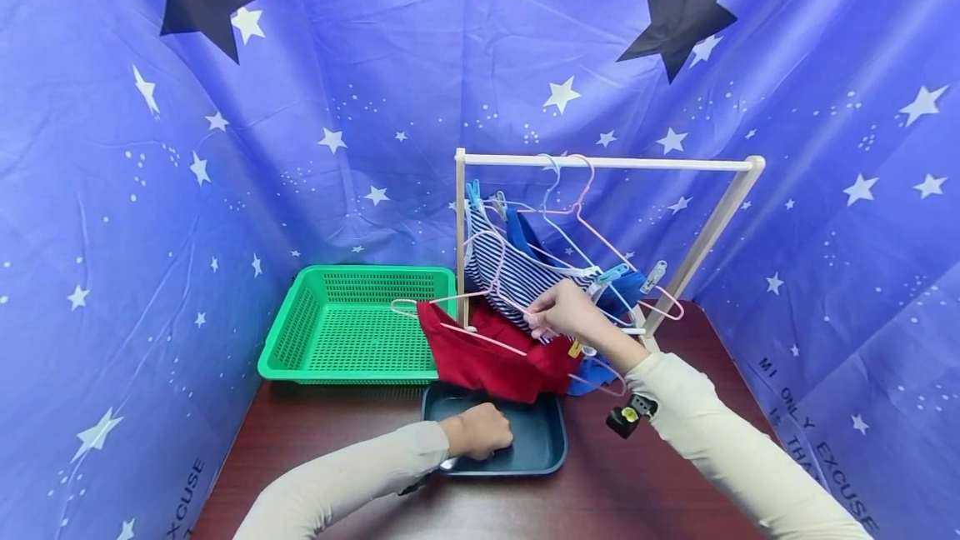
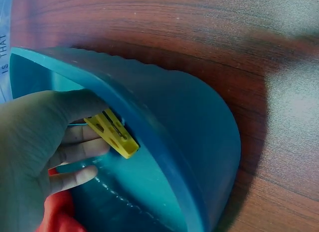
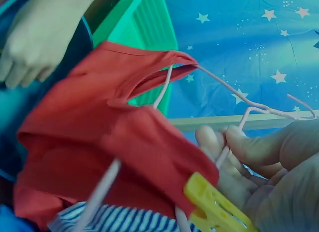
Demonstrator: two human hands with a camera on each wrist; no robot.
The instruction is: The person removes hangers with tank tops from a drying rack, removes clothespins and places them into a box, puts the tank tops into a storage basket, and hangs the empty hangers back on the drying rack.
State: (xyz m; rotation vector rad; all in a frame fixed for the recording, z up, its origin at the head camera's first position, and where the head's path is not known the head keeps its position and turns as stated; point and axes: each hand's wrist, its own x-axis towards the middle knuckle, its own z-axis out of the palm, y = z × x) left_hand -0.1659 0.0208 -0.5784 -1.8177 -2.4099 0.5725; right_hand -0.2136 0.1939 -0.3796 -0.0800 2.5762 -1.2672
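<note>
My right hand (image 1: 566, 309) pinches one arm of a pink hanger (image 3: 233, 85) between thumb and fingers. From this hanger hangs a red garment (image 1: 480, 357), low in front of the drying rack. A yellow clothespin (image 3: 214, 204) grips the garment beside my right fingers. My left hand (image 1: 483, 432) is down inside a dark blue tub (image 1: 558, 440), where it holds another yellow clothespin (image 2: 115, 134) by the near wall. Red cloth (image 2: 60, 212) shows beneath the left hand in the left wrist view.
Behind the red garment, a wooden rack (image 1: 675, 165) carries a blue hanger (image 1: 555, 177) and a pink one, with a striped garment (image 1: 487, 261) and blue cloth (image 1: 521, 232). A green basket (image 1: 270, 365) stands at left. Starred curtains surround the brown table (image 1: 300, 440).
</note>
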